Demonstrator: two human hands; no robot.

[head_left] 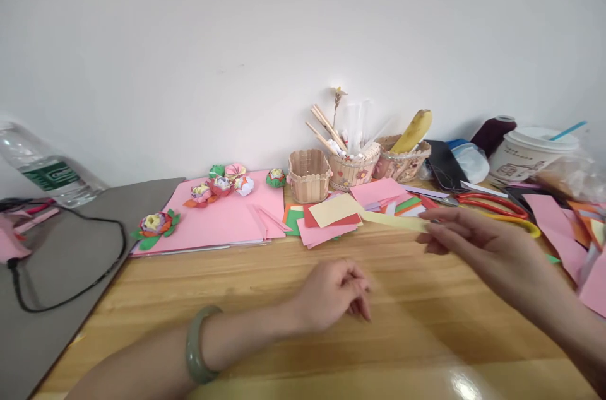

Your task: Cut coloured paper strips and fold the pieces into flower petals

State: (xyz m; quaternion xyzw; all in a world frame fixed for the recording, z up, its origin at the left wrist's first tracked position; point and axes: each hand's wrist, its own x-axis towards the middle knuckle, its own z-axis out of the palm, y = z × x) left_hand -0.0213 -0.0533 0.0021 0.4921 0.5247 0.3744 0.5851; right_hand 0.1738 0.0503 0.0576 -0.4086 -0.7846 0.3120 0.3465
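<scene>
Left, over the wooden tabletop (165, 286): left hand (331, 296), blurred, loosely bent, clasping nothing that shows
Centre right: pale yellow strip (396, 221), loose end beside the card pile (338, 209), touching or apart impossible to tell
At the strip's other end: right hand (497, 252), thumb and fingers pinching it
To handle well: pinch lightly, avoid creasing, support the loose end with the left fingers, lift clear of the cards before turning
Around, left to right: water bottle (57, 176) and looped black cable (42, 311) on a grey mat, well apart from the work; paper flowers on a pink sheet (227, 223), easily crushed by a sweeping sleeve; small wooden basket (310, 182) behind the cards; red-handled scissors (473, 197) near the right hand, likeliest snag; lidded cup (530, 157); pink scraps (561, 233), crowding the right forearm
</scene>
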